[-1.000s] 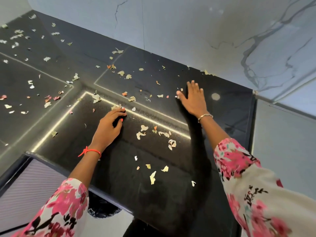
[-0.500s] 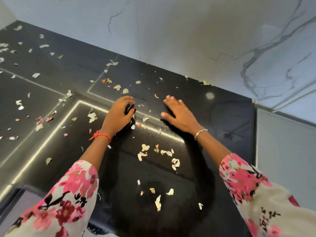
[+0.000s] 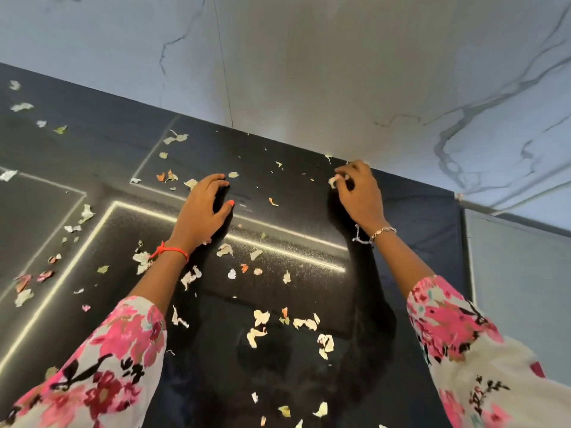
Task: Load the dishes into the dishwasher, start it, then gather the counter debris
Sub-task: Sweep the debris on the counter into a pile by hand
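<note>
Debris (image 3: 259, 318) lies scattered over the glossy black counter (image 3: 411, 211) — thin, torn flakes, mostly pale cream and white, with some orange, pink and faint green ones mixed in, curled and papery like peelings. Your right hand (image 3: 360, 196) is up at the far edge of the counter, right where it meets the grey-veined marble wall (image 3: 309, 72); its fingers are curled inward and pinched on a small pale scrap (image 3: 332, 181) held at the fingertips. A metal bracelet (image 3: 382, 232) sits on that wrist.

Your left hand (image 3: 202, 213) rests on the counter to the left of that pinch and a little nearer you, fingers bent and cupped downward, thumb with an orange-painted nail tucked toward the palm; whether anything is trapped under it you cannot tell from this angle. A red thread (image 3: 170, 250) circles its wrist.

Between the two hands only a few tiny bits remain, one orange flake (image 3: 272, 202) among them. Nearer you than the pinch, below both wrists, sits a denser patch of larger cream pieces, and more flakes trail away past your left hand toward the far left of the counter. Both forearms wear pink-flowered white sleeves (image 3: 463, 341).
</note>
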